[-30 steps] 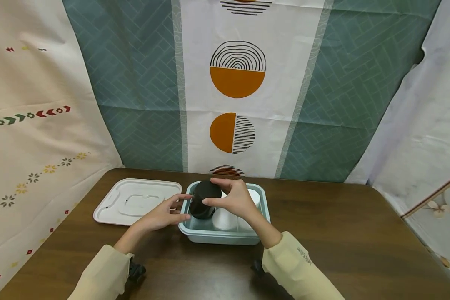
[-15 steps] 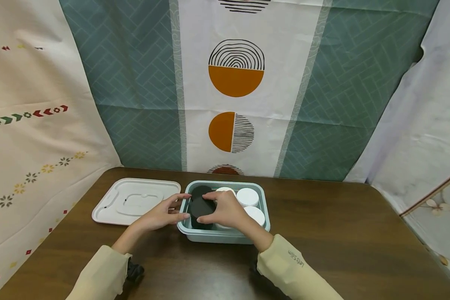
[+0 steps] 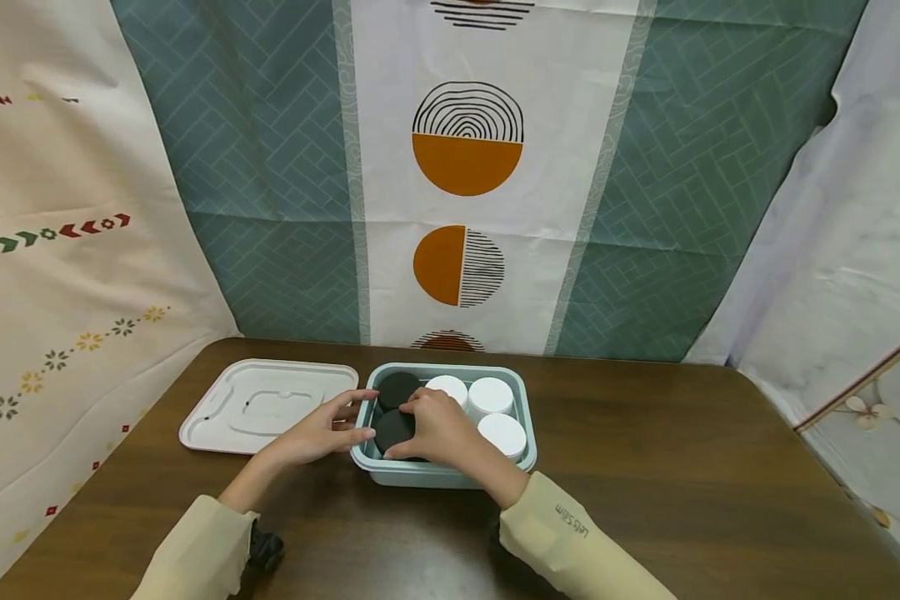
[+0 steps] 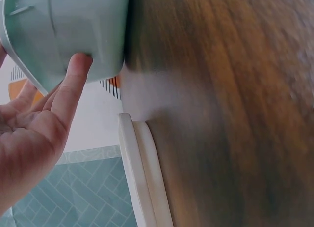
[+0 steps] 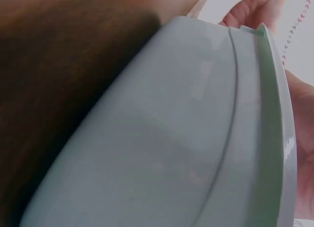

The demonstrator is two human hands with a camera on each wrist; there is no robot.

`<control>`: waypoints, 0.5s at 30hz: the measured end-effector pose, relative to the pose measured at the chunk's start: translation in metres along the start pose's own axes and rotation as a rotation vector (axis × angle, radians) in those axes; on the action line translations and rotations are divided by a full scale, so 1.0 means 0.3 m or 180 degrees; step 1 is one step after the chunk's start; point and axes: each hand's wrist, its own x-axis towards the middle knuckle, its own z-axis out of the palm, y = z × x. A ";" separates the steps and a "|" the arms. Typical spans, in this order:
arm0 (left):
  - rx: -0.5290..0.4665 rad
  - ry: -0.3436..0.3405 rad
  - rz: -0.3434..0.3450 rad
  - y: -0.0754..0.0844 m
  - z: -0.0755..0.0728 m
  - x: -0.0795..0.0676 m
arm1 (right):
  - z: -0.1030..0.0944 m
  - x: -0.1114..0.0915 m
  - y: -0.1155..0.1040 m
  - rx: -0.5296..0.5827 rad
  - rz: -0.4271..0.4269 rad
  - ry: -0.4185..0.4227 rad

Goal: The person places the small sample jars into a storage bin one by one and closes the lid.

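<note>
A pale blue-green plastic box (image 3: 457,475) stands on the table, holding black and white cylinders. In its front left corner, my right hand (image 3: 441,429) grips a black cylinder (image 3: 393,430) by its upper part, thumb in front and fingers behind. Another black cylinder (image 3: 398,389) sits directly behind it. White cylinders (image 3: 491,395) fill the right part; the front middle of the box is hidden by my right hand. My left hand (image 3: 315,433) touches the box's left side with nearly straight fingers. The left wrist view has one fingertip (image 4: 79,65) against the outer wall.
A white rectangular lid (image 3: 270,404) lies on the brown wooden table (image 3: 645,467) to the left of the box. Patterned cloths hang behind the table and on both sides.
My right hand has lowered the tilted black cylinder into the front left corner of the box, where it now stands upright beside the other black one. My left hand stays at the box's left side.
</note>
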 end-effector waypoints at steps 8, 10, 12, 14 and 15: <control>-0.0030 0.0053 0.0005 -0.001 0.005 -0.005 | -0.016 -0.006 0.012 0.0316 0.0042 0.0065; -0.0032 0.0068 0.0043 0.002 0.001 -0.009 | -0.025 -0.017 0.006 0.0595 0.0050 0.0164; 0.0008 0.0088 0.0095 0.008 -0.012 -0.021 | -0.034 -0.024 -0.007 0.0998 0.0064 0.0245; 0.0064 0.0120 0.0134 0.015 -0.031 -0.034 | -0.038 -0.028 -0.026 0.1483 0.0115 0.0297; 0.0121 0.0145 0.0162 0.018 -0.042 -0.041 | -0.041 -0.030 -0.039 0.1713 0.0143 0.0305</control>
